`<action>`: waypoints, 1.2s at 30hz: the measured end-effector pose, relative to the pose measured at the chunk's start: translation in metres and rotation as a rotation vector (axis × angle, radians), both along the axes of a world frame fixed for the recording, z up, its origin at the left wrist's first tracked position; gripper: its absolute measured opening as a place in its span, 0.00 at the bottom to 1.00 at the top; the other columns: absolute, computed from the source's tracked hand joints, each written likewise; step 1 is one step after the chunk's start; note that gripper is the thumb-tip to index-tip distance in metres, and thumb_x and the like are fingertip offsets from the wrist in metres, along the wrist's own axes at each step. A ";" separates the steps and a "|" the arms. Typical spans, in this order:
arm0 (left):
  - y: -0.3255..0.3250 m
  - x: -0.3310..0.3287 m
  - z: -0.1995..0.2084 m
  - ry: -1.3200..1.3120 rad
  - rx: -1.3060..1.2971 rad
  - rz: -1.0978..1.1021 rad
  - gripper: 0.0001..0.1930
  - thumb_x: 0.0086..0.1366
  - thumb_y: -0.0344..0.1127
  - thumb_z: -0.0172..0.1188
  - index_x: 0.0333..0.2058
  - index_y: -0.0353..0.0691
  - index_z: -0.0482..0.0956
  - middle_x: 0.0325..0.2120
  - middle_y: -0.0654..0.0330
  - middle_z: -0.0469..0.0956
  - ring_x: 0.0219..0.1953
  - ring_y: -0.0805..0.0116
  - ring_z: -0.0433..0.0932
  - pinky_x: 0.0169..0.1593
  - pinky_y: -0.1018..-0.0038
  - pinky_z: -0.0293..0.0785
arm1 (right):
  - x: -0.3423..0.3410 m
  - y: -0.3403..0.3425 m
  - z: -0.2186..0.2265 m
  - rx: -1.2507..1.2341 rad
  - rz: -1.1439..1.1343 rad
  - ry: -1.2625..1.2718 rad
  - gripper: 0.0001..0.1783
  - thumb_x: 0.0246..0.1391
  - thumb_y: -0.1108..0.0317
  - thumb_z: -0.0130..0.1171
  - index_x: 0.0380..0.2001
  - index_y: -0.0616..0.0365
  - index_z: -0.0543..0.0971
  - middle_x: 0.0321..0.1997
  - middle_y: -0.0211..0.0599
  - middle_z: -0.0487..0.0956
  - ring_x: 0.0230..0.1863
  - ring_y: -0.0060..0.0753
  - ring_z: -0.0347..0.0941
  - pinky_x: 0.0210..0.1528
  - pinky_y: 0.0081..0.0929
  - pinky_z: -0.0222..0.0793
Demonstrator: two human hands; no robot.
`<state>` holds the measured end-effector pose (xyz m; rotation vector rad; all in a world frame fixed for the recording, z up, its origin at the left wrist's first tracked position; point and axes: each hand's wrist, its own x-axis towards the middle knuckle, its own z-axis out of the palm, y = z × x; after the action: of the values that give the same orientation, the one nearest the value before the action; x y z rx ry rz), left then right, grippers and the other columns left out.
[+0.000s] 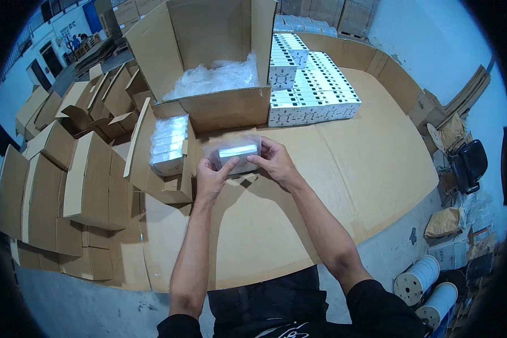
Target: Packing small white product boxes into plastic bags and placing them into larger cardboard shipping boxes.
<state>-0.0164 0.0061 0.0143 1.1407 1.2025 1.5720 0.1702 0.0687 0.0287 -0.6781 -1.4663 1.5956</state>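
A small white box in a clear plastic bag (pixel 239 155) is held up between my two hands over the cardboard-covered table. My left hand (pixel 211 179) grips its left side, thumb across the front. On the other side my right hand (pixel 277 164) pinches it, thumb on the front and fingers at the edge. Left of my hands stands an open small carton (pixel 176 195) with a row of plastic-wrapped boxes (pixel 169 138) inside. Behind it, a large open carton (pixel 219 112) holds a heap of clear plastic bags (pixel 214 76). Stacked white boxes (pixel 315 98) sit to its right.
Several empty cartons (pixel 93 180) crowd the left side. A raised cardboard edge (pixel 377 62) borders the table's far right. Cable spools (pixel 417 279) and a black chair (pixel 468 163) are on the right beyond the table.
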 end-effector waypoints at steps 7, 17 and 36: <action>-0.001 -0.005 -0.002 -0.066 0.003 -0.044 0.13 0.64 0.35 0.71 0.45 0.38 0.85 0.36 0.64 0.83 0.37 0.76 0.79 0.42 0.80 0.75 | 0.006 -0.002 0.008 0.007 0.046 -0.083 0.18 0.60 0.74 0.66 0.53 0.64 0.80 0.48 0.33 0.82 0.49 0.24 0.77 0.53 0.25 0.74; -0.001 -0.005 0.003 0.105 0.116 0.139 0.08 0.62 0.32 0.72 0.36 0.36 0.85 0.34 0.65 0.80 0.36 0.77 0.74 0.40 0.76 0.71 | 0.003 0.011 -0.007 0.178 -0.090 -0.056 0.08 0.60 0.70 0.67 0.30 0.60 0.78 0.35 0.28 0.81 0.43 0.20 0.76 0.49 0.25 0.73; 0.000 0.002 0.001 -0.052 0.011 0.252 0.11 0.62 0.36 0.74 0.33 0.39 0.80 0.30 0.66 0.81 0.33 0.81 0.74 0.38 0.80 0.72 | 0.012 0.007 0.001 0.075 0.040 0.385 0.15 0.59 0.74 0.63 0.49 0.63 0.82 0.57 0.46 0.79 0.57 0.34 0.74 0.62 0.33 0.69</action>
<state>-0.0149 0.0062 0.0150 0.9778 1.3450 1.7862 0.1822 0.0762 0.0298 -0.2782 -1.2514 1.5877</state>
